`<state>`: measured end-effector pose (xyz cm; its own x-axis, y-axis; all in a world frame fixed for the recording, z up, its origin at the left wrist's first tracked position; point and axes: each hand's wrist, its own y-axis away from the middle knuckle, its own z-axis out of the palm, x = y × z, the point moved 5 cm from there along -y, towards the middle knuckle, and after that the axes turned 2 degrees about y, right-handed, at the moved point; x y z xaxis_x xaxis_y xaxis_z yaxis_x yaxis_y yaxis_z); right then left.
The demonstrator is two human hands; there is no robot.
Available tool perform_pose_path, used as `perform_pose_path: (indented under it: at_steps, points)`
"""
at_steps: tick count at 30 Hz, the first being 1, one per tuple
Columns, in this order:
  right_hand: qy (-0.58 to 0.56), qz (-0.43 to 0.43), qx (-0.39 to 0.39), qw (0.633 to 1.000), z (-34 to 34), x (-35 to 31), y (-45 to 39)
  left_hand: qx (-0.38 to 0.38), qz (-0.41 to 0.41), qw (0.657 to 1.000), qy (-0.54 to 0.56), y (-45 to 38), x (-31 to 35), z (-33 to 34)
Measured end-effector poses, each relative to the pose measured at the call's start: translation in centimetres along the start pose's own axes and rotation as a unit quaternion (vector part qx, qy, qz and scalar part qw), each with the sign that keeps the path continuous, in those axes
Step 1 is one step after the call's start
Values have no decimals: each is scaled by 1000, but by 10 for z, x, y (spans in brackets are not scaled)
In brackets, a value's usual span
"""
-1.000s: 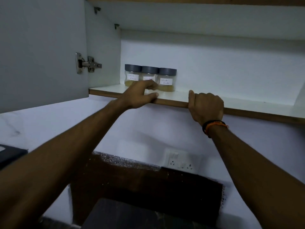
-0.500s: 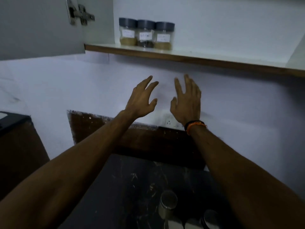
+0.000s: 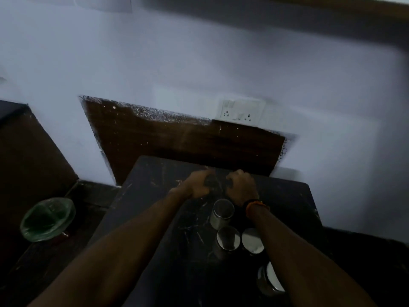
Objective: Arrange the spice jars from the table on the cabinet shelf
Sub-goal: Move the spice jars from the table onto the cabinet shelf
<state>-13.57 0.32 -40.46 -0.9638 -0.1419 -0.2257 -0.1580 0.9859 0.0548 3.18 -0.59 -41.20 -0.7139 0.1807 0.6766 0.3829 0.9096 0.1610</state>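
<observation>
Left hand (image 3: 199, 185): arm stretched forward, fingers curled round a dark object. Right hand (image 3: 241, 187): same pose beside it, banded wrist (image 3: 256, 204).

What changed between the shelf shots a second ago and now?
Both hands left the shelf edge and dropped to the table. The left hand and right hand now each curl over a dark-lidded jar at the far end. The steel-lidded jars stand unmoved.
</observation>
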Motion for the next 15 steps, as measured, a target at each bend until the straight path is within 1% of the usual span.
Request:
perform_pose_path:
  at_steps: [4, 8, 11, 15]
  points:
    - [1, 7, -24, 1000, 50, 17, 32, -51, -22, 998, 25, 14, -24, 54]
    - [37, 1, -1, 999, 85, 21, 68, -83, -60, 994, 39, 22, -43, 90]
    - [55, -2, 16, 998, 101, 21, 89, -103, -89, 990, 48, 25, -52, 101]
    - [100, -23, 5, 995, 113, 20, 103, -111, -120, 984, 72, 29, -61, 107]
